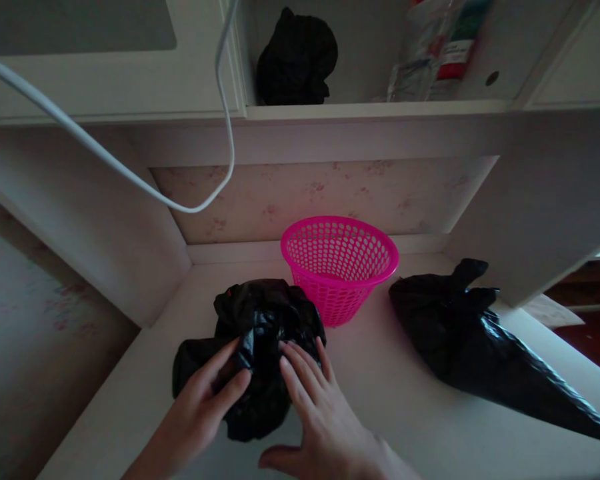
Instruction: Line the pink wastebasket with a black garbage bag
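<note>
My right hand (313, 407) and left hand (207, 400) lie open, fingers spread, flat on a crumpled glossy black bag (260, 333) mid-desk, touching the pink basket (339, 265). I see bare desk (380, 387) before the second bag (480, 347).

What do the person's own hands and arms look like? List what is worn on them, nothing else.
Both the left hand and the right hand are bare: no gloves, and no rings or wristbands that show. The forearms are bare too as far as the picture's lower edge, with no sleeve or watch in view. The fingers are slim and the nails look short and unpainted, though the dim light hides finer detail.
</note>
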`<action>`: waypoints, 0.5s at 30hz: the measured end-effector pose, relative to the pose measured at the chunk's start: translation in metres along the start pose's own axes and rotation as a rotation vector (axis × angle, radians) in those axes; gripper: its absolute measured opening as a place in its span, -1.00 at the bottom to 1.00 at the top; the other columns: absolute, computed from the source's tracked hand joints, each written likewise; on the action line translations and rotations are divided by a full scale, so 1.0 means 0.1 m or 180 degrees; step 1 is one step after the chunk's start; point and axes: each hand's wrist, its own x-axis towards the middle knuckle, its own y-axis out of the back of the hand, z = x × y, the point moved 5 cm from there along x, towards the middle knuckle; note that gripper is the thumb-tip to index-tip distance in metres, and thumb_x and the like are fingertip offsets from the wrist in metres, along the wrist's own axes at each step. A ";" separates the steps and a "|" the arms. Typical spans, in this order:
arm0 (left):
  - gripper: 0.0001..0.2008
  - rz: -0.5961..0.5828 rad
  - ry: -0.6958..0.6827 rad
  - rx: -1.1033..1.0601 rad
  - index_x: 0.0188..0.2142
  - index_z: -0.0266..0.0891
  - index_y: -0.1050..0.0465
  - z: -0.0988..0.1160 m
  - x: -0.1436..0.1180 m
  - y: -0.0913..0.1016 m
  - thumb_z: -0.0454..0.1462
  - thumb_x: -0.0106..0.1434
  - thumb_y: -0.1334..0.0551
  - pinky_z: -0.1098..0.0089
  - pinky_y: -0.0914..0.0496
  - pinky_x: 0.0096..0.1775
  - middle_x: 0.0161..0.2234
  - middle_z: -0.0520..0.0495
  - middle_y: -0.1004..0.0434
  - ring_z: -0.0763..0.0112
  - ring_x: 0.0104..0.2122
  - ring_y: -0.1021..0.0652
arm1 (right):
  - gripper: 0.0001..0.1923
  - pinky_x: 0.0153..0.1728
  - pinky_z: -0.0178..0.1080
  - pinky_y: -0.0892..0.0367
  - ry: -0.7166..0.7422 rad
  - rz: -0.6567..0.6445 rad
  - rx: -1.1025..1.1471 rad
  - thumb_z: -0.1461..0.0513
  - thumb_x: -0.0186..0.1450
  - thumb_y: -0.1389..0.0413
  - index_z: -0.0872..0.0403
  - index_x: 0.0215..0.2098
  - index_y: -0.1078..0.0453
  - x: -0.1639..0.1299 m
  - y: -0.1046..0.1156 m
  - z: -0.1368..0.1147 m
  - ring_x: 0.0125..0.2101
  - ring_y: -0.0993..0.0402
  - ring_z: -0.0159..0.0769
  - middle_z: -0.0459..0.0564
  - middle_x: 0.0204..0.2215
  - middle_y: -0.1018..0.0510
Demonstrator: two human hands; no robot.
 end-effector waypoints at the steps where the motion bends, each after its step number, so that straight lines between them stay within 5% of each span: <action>1: -0.35 -0.0052 -0.0203 -0.0037 0.20 -0.15 -0.53 0.07 -0.05 -0.05 0.18 0.27 -0.28 0.12 -0.59 0.05 0.07 -0.19 -0.69 -0.02 0.10 -0.64 | 0.28 0.31 0.61 0.12 -0.0071 0.0111 0.0083 0.05 0.17 -0.41 0.03 0.52 0.40 0.07 -0.01 0.00 0.27 -0.37 0.32 0.40 0.26 -0.44; 3: -0.42 0.0117 -0.0741 0.0188 0.27 -0.05 -0.43 0.15 -0.12 -0.04 0.07 0.34 -0.27 0.18 -0.62 -0.02 0.01 -0.15 -0.72 0.08 0.00 -0.69 | -0.02 0.30 0.54 0.00 -0.0303 0.0408 0.0210 0.33 0.20 -0.24 -0.03 0.47 0.13 0.15 0.06 0.07 0.12 -0.53 0.14 0.22 0.10 -0.57; 5: -0.39 0.0760 -0.1370 0.0758 0.31 0.04 -0.35 0.15 -0.19 0.06 -0.01 0.30 -0.35 0.06 -0.55 0.10 0.00 -0.12 -0.70 0.07 0.04 -0.66 | -0.27 0.14 0.24 -0.38 -0.0519 0.0791 0.0316 0.45 0.11 -0.11 -0.06 0.23 -0.22 0.15 0.22 0.19 -0.05 -0.58 -0.04 0.09 -0.05 -0.60; 8: -0.18 0.1455 -0.1694 0.1383 0.33 0.00 -0.31 -0.05 -0.26 0.18 0.02 0.12 -0.48 -0.25 -0.35 0.25 0.21 -0.27 -0.51 -0.18 0.24 -0.48 | -0.62 -0.31 -0.23 -0.44 -0.0837 0.1536 0.0566 0.45 0.10 -0.07 -0.04 -0.17 -0.28 0.03 0.47 0.36 -0.30 -0.48 -0.25 -0.06 -0.29 -0.50; 11: -0.09 0.0948 -0.1188 0.1137 0.37 -0.04 -0.27 -0.44 -0.23 0.12 0.10 0.09 -0.46 -0.18 -0.48 0.15 0.30 -0.30 -0.44 -0.21 0.24 -0.50 | -0.67 -0.34 -0.29 -0.38 -0.1071 0.1996 0.0790 0.44 0.10 -0.10 -0.04 -0.29 -0.15 -0.10 0.58 0.44 -0.33 -0.41 -0.31 -0.09 -0.29 -0.44; 15: -0.58 -0.0038 -0.0565 0.0515 0.00 -0.04 -0.63 -0.77 -0.31 -0.01 0.04 0.21 -0.39 0.23 -0.64 -0.08 -0.08 -0.12 -0.74 0.04 -0.11 -0.73 | -0.61 -0.11 -0.23 -0.48 -0.1312 0.2041 0.1212 0.46 0.08 -0.12 -0.04 -0.19 -0.24 -0.15 0.62 0.51 -0.06 -0.51 -0.24 0.03 -0.02 -0.48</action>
